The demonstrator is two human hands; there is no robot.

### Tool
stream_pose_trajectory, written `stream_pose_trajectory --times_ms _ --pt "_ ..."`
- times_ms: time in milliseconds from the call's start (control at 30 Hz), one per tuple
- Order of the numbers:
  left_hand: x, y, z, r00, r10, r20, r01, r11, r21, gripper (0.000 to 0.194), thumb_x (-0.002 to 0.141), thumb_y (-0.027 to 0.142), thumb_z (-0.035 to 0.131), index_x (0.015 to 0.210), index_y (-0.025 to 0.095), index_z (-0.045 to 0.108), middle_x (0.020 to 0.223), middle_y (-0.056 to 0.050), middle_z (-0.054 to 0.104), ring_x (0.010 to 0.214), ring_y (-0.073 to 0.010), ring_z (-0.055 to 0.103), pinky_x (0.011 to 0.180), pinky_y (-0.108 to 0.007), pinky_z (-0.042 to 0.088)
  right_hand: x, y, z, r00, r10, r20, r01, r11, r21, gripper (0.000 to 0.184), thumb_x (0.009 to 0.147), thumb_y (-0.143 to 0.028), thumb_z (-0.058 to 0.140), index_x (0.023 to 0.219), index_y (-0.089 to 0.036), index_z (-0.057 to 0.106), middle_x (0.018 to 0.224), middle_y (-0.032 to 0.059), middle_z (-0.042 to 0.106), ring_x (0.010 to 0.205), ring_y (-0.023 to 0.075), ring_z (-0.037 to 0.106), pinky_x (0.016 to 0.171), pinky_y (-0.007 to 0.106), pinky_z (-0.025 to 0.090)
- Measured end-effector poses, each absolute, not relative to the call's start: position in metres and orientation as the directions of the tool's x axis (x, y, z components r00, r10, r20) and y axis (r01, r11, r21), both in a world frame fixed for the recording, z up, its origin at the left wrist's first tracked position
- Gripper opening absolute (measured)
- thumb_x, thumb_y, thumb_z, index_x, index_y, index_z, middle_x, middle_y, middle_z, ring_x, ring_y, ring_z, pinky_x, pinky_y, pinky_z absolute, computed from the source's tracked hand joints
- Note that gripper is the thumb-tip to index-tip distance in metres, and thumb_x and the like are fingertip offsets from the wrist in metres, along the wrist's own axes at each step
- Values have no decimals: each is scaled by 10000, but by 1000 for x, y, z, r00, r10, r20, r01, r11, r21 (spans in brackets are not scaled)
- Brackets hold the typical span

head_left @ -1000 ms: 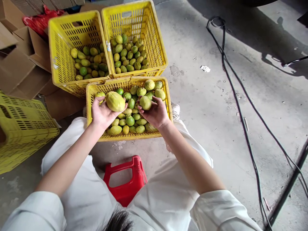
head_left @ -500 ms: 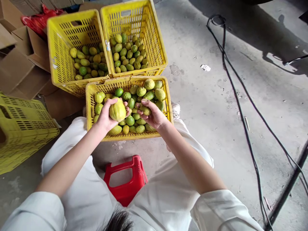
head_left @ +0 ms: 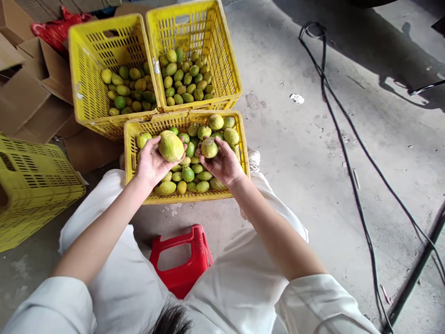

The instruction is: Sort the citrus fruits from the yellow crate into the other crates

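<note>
Concrete floor (head_left: pixel 285 195) carries the whole work area. Two deep yellow crates, the rear left crate (head_left: pixel 80 79) and the rear right crate (head_left: pixel 227 60), stand side by side, each with fruit in the bottom. The near crate (head_left: pixel 193 200) sits against them, in front of the person, and holds many loose fruits (head_left: pixel 188 174). A red stool (head_left: pixel 200 266) is between the person's legs.

Change noted: compared with half a second ago, both hands have turned their fruit. The left hand (head_left: pixel 153 165) now shows a longer side of its piece; the right hand (head_left: pixel 225 165) has loosened from a covering hold, so more skin is exposed. In my judgement this gives each fruit a fresh face to be looked over, with neither yet set down.

Grip: each hand is cupped around one fruit, thumb on one side and fingers on the other. Both pieces are above the near crate.

The larger fruit (head_left: pixel 171 146), on the left, is oval and yellow-green with pale marks. The smaller fruit (head_left: pixel 209 148) is rounder, duller green, with a greyish-brown blotch.
</note>
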State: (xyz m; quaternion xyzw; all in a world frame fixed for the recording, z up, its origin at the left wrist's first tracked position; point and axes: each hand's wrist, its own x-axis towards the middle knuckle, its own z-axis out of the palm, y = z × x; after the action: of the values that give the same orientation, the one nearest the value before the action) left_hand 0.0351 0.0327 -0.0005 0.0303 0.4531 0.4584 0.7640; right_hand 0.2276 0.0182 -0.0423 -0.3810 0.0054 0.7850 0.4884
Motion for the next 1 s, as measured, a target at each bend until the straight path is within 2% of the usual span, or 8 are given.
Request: stream_pose_trajectory --times_ms 133,267,333,500,600,733,867,1000 --pt "36 31 -3 180 725 -664 -609 613 504 168 972 366 577 957 202 613 825 -36 699 719 -152 716 787 -303 631 228 16 -42 -281 794 -539 -736 -539 -410 165 908 -266 733 902 -221 575 763 -33 633 528 60 534 398 115 410" --pt "39 30 -3 166 692 -703 -548 657 518 201 1008 371 547 905 213 615 795 -21 692 693 -148 707 864 -335 650 228 15 -43 -316 803 -505 -697 -557 -451 199 919 -300 733 877 -215 558 718 -42 596 476 45 447 366 106 300" --pt "40 30 -2 179 681 -710 -558 665 497 287 1028 423 492 961 194 650 834 -44 717 769 -174 739 890 -352 652 227 15 -41 -318 798 -512 -699 -562 -442 167 982 -342 636 897 -208 583 722 -25 614 500 64 486 378 116 333" --pt "38 30 -4 198 695 -691 -609 640 469 328 1009 371 432 1101 162 668 1010 -104 769 1068 -255 768 958 -413 638 226 19 -36 -280 760 -587 -771 -542 -333 305 1035 -283 346 1091 -195 633 858 47 711 774 173 700 587 236 603" --pt "38 30 -4 171 707 -687 -586 633 506 213 996 307 497 1060 174 650 1007 -89 773 1044 -248 776 953 -418 639 226 19 -35 -280 744 -607 -770 -551 -320 283 995 -226 383 1121 -190 633 931 60 732 863 184 724 707 267 648" --pt "41 29 -2 178 717 -674 -532 646 547 151 1015 290 537 1000 184 644 910 -53 758 850 -191 765 849 -356 648 224 15 -38 -267 758 -595 -736 -559 -381 165 941 -233 555 1063 -199 663 896 21 711 806 155 697 772 255 651" --pt "41 27 -4 207 713 -670 -488 668 561 116 1009 254 565 992 186 657 867 -44 749 829 -197 752 801 -337 638 222 12 -42 -253 757 -602 -719 -563 -406 84 842 -159 683 894 -197 629 804 -12 656 646 91 607 530 143 532" --pt "38 26 -11 276 756 -593 -475 644 599 74 936 251 685 982 194 672 841 -36 737 990 -260 778 861 -374 658 224 14 -45 -304 757 -578 -675 -599 -430 248 831 -311 801 802 -210 576 729 -19 598 528 68 470 355 127 318"
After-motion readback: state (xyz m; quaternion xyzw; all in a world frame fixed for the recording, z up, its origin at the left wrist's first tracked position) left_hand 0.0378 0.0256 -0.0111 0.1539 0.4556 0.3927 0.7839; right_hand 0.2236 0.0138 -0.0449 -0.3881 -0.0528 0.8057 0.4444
